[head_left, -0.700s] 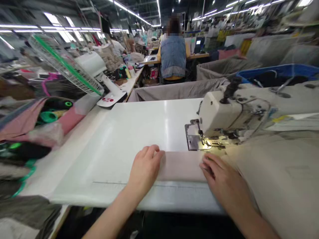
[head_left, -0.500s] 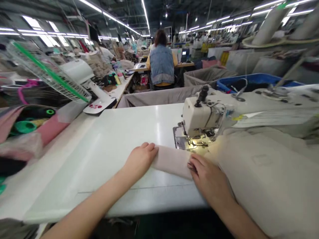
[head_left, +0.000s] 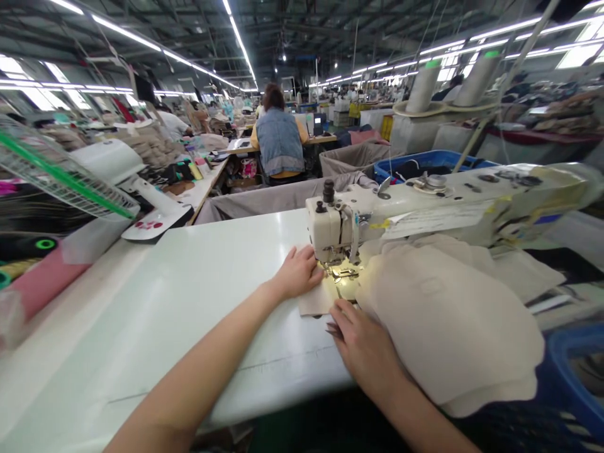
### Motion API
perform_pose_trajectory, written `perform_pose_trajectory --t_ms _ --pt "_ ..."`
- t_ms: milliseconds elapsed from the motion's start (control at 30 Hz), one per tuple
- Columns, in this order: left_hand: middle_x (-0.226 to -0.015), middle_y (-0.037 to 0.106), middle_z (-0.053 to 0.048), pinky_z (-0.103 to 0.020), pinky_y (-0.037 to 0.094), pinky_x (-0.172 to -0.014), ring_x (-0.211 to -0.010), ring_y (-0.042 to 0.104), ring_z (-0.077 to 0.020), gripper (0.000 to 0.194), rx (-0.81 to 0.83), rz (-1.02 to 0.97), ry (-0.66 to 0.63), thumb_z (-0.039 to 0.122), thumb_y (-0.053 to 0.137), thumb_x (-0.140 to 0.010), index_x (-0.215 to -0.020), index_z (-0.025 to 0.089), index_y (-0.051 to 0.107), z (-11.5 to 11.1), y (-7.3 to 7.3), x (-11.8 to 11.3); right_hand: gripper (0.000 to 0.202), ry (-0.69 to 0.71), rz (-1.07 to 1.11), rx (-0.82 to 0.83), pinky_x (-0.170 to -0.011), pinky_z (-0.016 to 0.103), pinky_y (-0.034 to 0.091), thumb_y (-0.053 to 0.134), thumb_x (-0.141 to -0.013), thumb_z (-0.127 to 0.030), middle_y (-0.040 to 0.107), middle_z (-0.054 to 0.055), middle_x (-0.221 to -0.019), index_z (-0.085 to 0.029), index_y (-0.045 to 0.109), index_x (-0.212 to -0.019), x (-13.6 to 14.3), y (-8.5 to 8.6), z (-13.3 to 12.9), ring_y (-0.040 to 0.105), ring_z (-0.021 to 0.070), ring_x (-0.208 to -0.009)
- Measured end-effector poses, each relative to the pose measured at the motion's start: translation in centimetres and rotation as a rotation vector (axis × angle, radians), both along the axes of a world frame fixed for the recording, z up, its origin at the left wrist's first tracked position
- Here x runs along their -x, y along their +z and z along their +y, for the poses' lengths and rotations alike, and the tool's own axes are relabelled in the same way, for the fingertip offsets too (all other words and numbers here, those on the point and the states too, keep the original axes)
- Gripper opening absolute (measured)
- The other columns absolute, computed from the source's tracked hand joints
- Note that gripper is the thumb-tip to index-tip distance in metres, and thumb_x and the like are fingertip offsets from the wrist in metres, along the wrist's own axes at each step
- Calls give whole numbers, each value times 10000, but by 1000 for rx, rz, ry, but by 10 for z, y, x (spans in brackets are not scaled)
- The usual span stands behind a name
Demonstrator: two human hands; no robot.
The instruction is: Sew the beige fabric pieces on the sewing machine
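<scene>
A small beige fabric piece (head_left: 315,303) lies on the white table at the needle area of a sewing machine (head_left: 325,225). My left hand (head_left: 297,273) grips its far left part, fingers bent close beside the presser foot. At the near right corner, my right hand (head_left: 362,340) pinches the fabric's edge between thumb and fingers. Something dark and pointed shows under the right fingers; I cannot make out what it is. The machine's lamp lights the metal needle plate (head_left: 348,286). To the right of my right hand lies a stack of beige fabric panels (head_left: 453,314).
A white fan (head_left: 106,163) with a green-rimmed guard stands on the left. Thread cones (head_left: 425,88) rise behind the machine. Blue baskets (head_left: 573,365) sit at right and behind (head_left: 419,165). A person in a denim vest (head_left: 280,141) sits ahead, beyond a grey cloth bin (head_left: 264,196).
Both hands have brought the fabric piece up to the needle area and turned it. My left hand has moved forward beside the presser foot. The view has shifted right.
</scene>
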State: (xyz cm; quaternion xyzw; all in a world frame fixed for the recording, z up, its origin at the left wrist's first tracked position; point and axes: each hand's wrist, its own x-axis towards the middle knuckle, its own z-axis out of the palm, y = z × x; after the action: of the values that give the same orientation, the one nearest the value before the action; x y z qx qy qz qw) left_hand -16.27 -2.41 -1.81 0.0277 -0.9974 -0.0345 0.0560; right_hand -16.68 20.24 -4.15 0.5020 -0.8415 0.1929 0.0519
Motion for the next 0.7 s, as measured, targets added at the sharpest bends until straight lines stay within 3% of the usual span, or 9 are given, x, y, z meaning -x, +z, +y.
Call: perform_pose_trajectory --t_ms 167,700 --pt "-1273 658 -73 -461 348 -1126 -1238 546 -262 306 -23 18 -53 281 500 -957 -1212 249 668 -9 -5 10 260 -11 11 70 -725 309 555 661 -912 -123 706 87 -1226 -155 635 -1168 2 -6 -4 702 207 -881" --pt "-1276 668 -86 -485 375 -1126 -1247 552 -284 293 -71 55 10 300 518 -945 -1172 234 691 -11 -9 13 263 -49 64 87 -708 292 541 613 -924 -118 714 76 -1221 -163 638 -1182 5 -10 -7 699 186 -849"
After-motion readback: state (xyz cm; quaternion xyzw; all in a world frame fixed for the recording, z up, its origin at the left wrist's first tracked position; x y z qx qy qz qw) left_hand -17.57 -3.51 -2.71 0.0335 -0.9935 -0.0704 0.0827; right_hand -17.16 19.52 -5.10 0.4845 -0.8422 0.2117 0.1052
